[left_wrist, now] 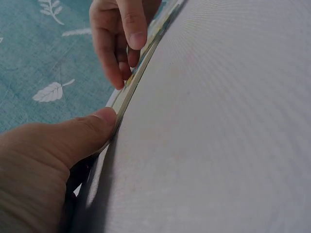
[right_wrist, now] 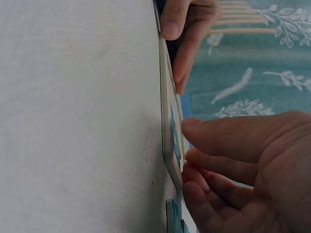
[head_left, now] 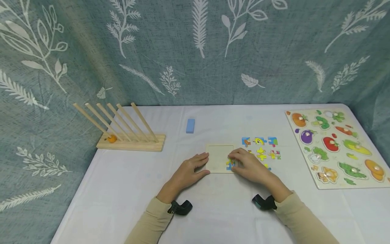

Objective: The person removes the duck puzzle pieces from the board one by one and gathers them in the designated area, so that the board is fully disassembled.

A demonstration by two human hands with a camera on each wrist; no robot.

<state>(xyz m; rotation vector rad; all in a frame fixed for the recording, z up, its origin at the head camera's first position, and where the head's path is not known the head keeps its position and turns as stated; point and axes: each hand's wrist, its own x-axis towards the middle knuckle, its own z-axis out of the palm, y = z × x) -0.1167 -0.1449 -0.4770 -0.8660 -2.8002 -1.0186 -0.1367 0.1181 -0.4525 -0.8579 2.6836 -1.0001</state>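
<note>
A shallow pale puzzle tray point(head_left: 217, 159) lies flat on the table. My left hand point(head_left: 188, 171) holds its left side, thumb at the near corner and fingers farther up. The left wrist view shows that thumb point(left_wrist: 99, 121) against the tray's rim. Several colourful jigsaw pieces point(head_left: 230, 164) sit in the tray's right part. Over them is my right hand point(head_left: 250, 166), loosely bent, fingertips close at the pieces and the tray's right edge. In the right wrist view a blue piece point(right_wrist: 175, 133) lies inside the tray, beside the right thumb point(right_wrist: 218, 131); no piece shows pinched there.
Loose jigsaw pieces point(head_left: 261, 154) lie right of the tray, partly behind the right hand. A blue block point(head_left: 190, 126) lies behind it. At left stands a wooden peg rack point(head_left: 131, 145) with an orange bead point(head_left: 112, 138); at right lies a vegetable puzzle board point(head_left: 332, 159).
</note>
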